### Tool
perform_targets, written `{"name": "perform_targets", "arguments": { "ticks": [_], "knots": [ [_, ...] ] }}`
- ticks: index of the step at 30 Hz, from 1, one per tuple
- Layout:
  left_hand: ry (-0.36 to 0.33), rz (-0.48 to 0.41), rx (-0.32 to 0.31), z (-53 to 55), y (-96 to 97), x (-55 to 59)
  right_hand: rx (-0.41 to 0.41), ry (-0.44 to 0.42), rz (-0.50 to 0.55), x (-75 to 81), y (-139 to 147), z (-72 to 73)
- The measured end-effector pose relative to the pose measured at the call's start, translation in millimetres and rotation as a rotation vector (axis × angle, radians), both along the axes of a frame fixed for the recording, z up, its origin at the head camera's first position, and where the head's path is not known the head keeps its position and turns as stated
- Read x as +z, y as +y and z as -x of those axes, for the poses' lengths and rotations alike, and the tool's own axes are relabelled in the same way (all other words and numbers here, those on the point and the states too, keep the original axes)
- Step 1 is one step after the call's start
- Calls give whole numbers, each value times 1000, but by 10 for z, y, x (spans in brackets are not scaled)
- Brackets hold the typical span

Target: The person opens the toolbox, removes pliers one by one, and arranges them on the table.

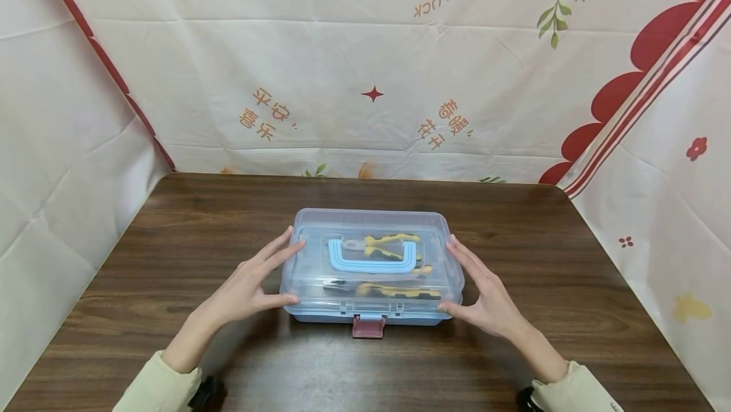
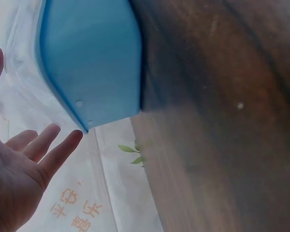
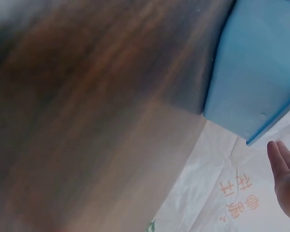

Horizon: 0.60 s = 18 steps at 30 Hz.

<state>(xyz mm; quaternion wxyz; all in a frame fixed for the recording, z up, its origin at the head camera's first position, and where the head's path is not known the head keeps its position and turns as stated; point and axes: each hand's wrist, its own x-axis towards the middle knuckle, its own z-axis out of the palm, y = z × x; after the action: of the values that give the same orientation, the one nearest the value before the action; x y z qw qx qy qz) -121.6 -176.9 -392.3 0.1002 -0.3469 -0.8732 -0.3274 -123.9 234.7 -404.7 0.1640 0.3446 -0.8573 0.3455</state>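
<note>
A toolbox (image 1: 320, 282) with a see-through lid and blue base sits on the table. Its light-blue carry handle (image 1: 372, 266) lies folded flat on the lid, and a pink latch (image 1: 368, 327) sticks out at the front. Through the lid show pliers (image 1: 394, 237) with yellow-black handles and other yellow-black tools. My left hand (image 1: 245, 288) is spread at the box's left end, fingertips and thumb at the lid's edge. At the opposite end my right hand (image 1: 488, 294) mirrors it. Both wrist views show the fingers fairly straight beside the blue end walls.
The dark wooden table (image 1: 228, 202) runs back to a white printed cloth (image 1: 342, 56) hanging behind it. More cloth hangs along the left and right sides.
</note>
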Motion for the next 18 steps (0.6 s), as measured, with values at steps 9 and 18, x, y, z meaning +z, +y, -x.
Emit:
{"name": "perform_targets", "arguments": {
  "ticks": [9, 18],
  "knots": [
    [-70, 2, 16, 49, -15, 128, 17, -39, -66, 96, 27, 32],
    [-134, -28, 29, 84, -6, 197, 13, -22, -102, 143, 48, 64]
  ]
}}
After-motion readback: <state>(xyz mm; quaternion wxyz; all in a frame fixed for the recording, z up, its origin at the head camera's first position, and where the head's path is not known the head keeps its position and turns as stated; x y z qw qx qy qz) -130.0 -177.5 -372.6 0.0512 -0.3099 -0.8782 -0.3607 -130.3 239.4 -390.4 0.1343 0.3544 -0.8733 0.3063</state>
